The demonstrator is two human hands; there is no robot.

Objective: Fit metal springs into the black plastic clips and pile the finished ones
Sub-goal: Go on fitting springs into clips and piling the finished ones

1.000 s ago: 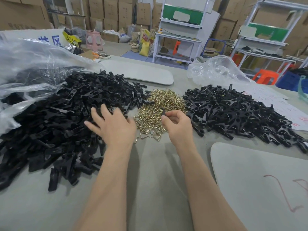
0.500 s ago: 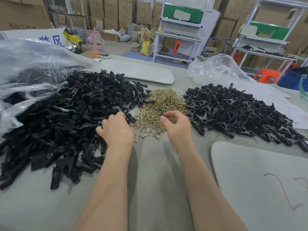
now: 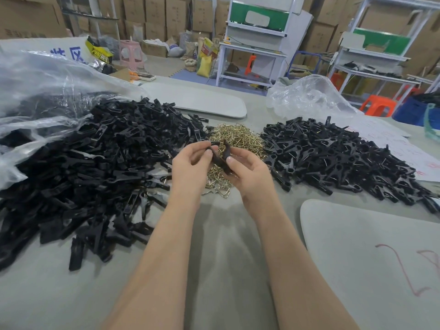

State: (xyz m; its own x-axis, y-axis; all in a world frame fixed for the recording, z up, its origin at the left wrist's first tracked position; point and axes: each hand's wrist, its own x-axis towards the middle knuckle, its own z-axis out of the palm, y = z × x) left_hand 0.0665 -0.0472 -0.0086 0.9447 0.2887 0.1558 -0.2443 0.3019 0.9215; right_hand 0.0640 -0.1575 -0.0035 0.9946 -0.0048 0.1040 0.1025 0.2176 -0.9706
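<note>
Half a second ago the left hand (image 3: 190, 165) was being pressed into the heap of loose black parts (image 3: 107, 163), and the right hand (image 3: 250, 173) was being kept on the heap of springs (image 3: 238, 136). Now both hands are being held up together just above the springs, and two black clip pieces (image 3: 217, 154) are being pinched between them, one by the curled fingers of each hand. From this it is being judged that the picking is done and the fitting is being started. Whether a spring is being held cannot be told. Three heaps are being counted on the table (image 3: 226, 246): loose parts at the left, springs in the middle, and the heap of finished clips (image 3: 333, 153) at the right. Their single pieces are too many for counting.
</note>
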